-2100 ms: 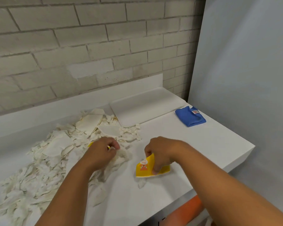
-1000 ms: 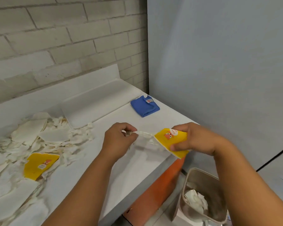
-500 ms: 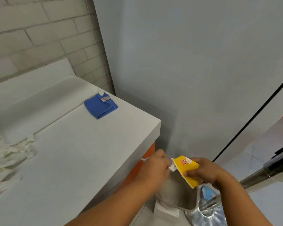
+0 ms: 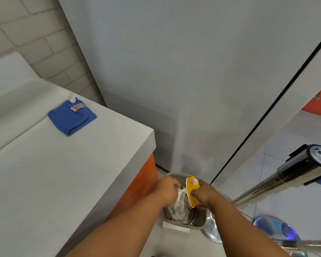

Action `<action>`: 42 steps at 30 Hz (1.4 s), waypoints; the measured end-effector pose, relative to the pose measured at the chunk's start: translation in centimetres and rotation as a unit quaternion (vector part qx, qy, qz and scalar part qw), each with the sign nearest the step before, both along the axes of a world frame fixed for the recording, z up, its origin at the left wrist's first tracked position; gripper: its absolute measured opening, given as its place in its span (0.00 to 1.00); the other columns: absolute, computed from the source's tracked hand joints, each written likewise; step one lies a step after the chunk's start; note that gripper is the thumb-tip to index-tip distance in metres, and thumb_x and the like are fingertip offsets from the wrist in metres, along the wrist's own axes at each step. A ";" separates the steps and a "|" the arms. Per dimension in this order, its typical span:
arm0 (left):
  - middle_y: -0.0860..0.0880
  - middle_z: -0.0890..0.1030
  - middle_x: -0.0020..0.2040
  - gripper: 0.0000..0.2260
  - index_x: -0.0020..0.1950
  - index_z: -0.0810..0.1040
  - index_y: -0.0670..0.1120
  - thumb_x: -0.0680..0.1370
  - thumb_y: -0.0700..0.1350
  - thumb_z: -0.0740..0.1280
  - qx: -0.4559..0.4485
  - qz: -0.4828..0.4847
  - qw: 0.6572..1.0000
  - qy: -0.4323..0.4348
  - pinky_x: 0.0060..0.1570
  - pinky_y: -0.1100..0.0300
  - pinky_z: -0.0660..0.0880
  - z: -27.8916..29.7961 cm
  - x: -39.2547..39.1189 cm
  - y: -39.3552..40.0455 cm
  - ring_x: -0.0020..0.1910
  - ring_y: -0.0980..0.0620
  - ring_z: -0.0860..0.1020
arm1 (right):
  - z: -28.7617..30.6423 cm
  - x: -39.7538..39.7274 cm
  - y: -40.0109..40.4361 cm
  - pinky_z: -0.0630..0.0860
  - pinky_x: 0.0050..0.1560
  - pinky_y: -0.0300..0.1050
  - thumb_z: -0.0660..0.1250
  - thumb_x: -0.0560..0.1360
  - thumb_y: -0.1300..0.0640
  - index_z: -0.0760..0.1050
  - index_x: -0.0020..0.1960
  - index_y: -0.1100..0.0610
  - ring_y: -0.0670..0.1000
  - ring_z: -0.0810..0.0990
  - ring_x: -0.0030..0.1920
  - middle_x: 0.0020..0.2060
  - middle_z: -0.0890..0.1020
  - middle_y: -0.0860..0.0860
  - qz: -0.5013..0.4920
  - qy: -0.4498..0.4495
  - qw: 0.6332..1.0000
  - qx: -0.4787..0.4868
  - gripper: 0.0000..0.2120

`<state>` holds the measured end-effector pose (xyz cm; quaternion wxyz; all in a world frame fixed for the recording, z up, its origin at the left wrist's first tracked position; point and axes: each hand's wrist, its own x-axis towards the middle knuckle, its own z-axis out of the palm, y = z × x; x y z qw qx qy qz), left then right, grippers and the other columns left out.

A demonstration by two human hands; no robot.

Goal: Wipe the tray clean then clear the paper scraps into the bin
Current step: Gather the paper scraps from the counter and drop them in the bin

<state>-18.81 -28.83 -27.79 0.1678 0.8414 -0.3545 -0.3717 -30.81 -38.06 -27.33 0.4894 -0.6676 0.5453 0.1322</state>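
Observation:
Both hands hang over a grey bin (image 4: 200, 223) on the floor beside the counter. My right hand (image 4: 204, 194) is shut on a yellow scraper card (image 4: 191, 190), held upright above the bin. My left hand (image 4: 168, 189) is closed on white paper scraps (image 4: 181, 200) at the card's face; more scraps lie inside the bin. The white tray (image 4: 11, 93) sits at the counter's far left, partly cut off by the frame edge. A folded blue cloth (image 4: 71, 118) lies on the counter near the tray.
The white counter (image 4: 54, 173) has an orange side panel (image 4: 139, 186) right by the bin. A grey wall panel stands behind the bin. A chrome pole with a round base (image 4: 278, 180) slants across the lower right, close to my right arm.
Both hands moved from the scrap pile on the counter, past its right edge, down over the bin. The view swung right and down; the scrap pile left the frame.

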 end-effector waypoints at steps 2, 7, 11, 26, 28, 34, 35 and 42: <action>0.47 0.79 0.61 0.17 0.60 0.79 0.48 0.76 0.34 0.62 0.003 -0.003 0.999 0.049 0.56 0.63 0.74 -0.4 0.2 0.1 0.58 0.49 0.78 | -0.2 0.1 -0.3 0.78 0.57 0.53 0.64 0.74 0.54 0.71 0.67 0.54 0.59 0.77 0.58 0.58 0.77 0.57 0.035 0.010 0.999 -0.013 0.21; 0.48 0.78 0.62 0.18 0.62 0.78 0.50 0.77 0.34 0.58 -0.033 0.018 0.998 0.052 0.54 0.65 0.73 0.3 0.8 0.5 0.58 0.49 0.77 | -0.8 0.4 -0.5 0.75 0.53 0.45 0.64 0.74 0.55 0.77 0.62 0.54 0.55 0.79 0.54 0.57 0.81 0.53 0.067 0.012 0.997 -0.041 0.17; 0.47 0.78 0.63 0.16 0.62 0.78 0.51 0.78 0.39 0.58 -0.063 0.014 0.998 0.018 0.59 0.61 0.73 2.4 0.8 0.4 0.59 0.49 0.77 | 1.0 1.9 -0.1 0.70 0.47 0.39 0.63 0.75 0.57 0.77 0.48 0.50 0.52 0.77 0.48 0.47 0.80 0.51 0.087 -0.021 0.993 -0.071 0.05; 0.54 0.79 0.48 0.09 0.52 0.81 0.50 0.77 0.40 0.64 -0.296 0.124 0.928 -0.188 0.45 0.74 0.71 18.5 3.9 12.3 0.44 0.60 0.76 | 15.1 8.7 9.9 0.74 0.35 0.43 0.65 0.75 0.58 0.74 0.42 0.48 0.50 0.78 0.34 0.32 0.78 0.49 0.161 -0.339 0.907 -0.191 0.05; 0.55 0.78 0.47 0.09 0.51 0.81 0.49 0.76 0.38 0.64 -0.292 0.168 0.919 -0.205 0.44 0.77 0.71 19.1 5.3 15.5 0.42 0.61 0.76 | 16.0 10.1 12.1 0.74 0.34 0.37 0.65 0.75 0.59 0.74 0.43 0.47 0.47 0.78 0.34 0.33 0.79 0.47 0.205 -0.353 0.892 -0.194 0.07; 0.52 0.79 0.48 0.08 0.50 0.81 0.49 0.76 0.38 0.65 -0.243 0.298 0.885 -0.263 0.44 0.74 0.69 19.8 9.4 25.2 0.43 0.56 0.77 | 17.7 14.6 18.2 0.76 0.42 0.38 0.63 0.78 0.56 0.76 0.49 0.48 0.45 0.78 0.40 0.40 0.80 0.45 0.321 -0.346 0.863 -0.180 0.05; 0.52 0.79 0.48 0.08 0.50 0.81 0.49 0.76 0.39 0.65 -0.231 0.309 0.881 -0.276 0.45 0.71 0.71 19.8 10.0 26.9 0.43 0.55 0.76 | 17.8 15.3 19.2 0.74 0.42 0.34 0.63 0.78 0.56 0.76 0.49 0.48 0.43 0.77 0.41 0.41 0.79 0.44 0.343 -0.344 0.855 -0.182 0.05; 0.45 0.76 0.58 0.12 0.56 0.79 0.49 0.73 0.40 0.66 -0.090 0.438 0.799 -0.402 0.57 0.53 0.67 20.1 13.9 38.4 0.59 0.42 0.70 | 18.5 18.6 25.5 0.73 0.45 0.34 0.61 0.78 0.55 0.76 0.55 0.48 0.42 0.76 0.42 0.45 0.78 0.44 0.449 -0.344 0.806 -0.174 0.08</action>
